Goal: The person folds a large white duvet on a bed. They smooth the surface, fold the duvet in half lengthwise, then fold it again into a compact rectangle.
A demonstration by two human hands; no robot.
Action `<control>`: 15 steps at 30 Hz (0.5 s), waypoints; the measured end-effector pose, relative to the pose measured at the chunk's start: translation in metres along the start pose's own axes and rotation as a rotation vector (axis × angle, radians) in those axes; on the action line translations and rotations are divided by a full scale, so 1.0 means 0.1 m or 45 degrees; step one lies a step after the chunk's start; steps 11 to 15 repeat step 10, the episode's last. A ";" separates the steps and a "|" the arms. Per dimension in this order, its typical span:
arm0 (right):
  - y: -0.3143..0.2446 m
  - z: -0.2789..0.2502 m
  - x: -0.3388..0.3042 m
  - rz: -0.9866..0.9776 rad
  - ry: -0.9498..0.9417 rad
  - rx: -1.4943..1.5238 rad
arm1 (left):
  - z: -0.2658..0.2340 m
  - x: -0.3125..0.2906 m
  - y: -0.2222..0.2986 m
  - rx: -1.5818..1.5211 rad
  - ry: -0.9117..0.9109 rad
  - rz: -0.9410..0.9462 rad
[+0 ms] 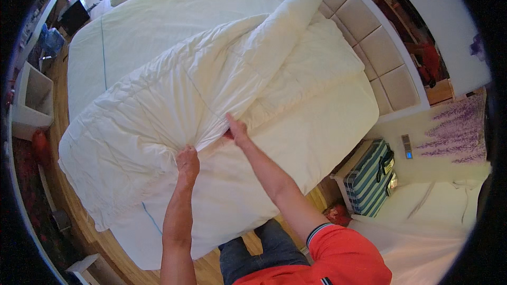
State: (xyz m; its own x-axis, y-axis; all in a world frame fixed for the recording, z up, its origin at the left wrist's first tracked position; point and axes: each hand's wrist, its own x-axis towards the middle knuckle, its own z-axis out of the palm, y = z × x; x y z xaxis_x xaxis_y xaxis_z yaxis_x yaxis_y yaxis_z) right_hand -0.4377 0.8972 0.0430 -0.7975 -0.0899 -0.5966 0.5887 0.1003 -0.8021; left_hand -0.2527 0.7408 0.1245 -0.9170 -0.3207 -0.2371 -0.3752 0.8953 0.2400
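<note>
A white duvet (153, 95) lies bunched slantwise over the bed, with a thick roll at its far right end and a thin blue line across it. My left hand (188, 161) is closed in a fist on its near edge, and folds fan out from that grip. To the right and slightly farther off, my right hand (238, 130) holds the same edge, thumb on top; its other fingers are partly hidden by the cloth. A small dark red patch shows beside that hand, too little to name. Under the duvet is a white bed sheet (311, 132).
A padded beige headboard (380, 47) borders the bed on the right. Near it stands a box with a blue-striped cover (367, 179). White open shelving (33, 92) and a water bottle (52, 41) are on the left. Wooden floor (92, 237) surrounds the bed.
</note>
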 end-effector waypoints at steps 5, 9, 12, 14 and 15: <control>-0.71 0.00 0.34 0.063 -0.086 0.224 | 0.25 -0.10 -0.25 0.002 0.000 -0.078; -0.52 -0.37 0.54 -0.034 -0.300 0.055 | 0.26 -0.03 -0.03 0.027 -0.145 -0.226; -0.48 -0.32 0.54 -0.223 -0.106 -0.077 | 0.20 0.07 0.11 0.035 -0.252 -0.366; -0.48 -0.32 0.54 -0.223 -0.106 -0.077 | 0.20 0.07 0.11 0.035 -0.252 -0.366; -0.48 -0.32 0.54 -0.223 -0.106 -0.077 | 0.20 0.07 0.11 0.035 -0.252 -0.366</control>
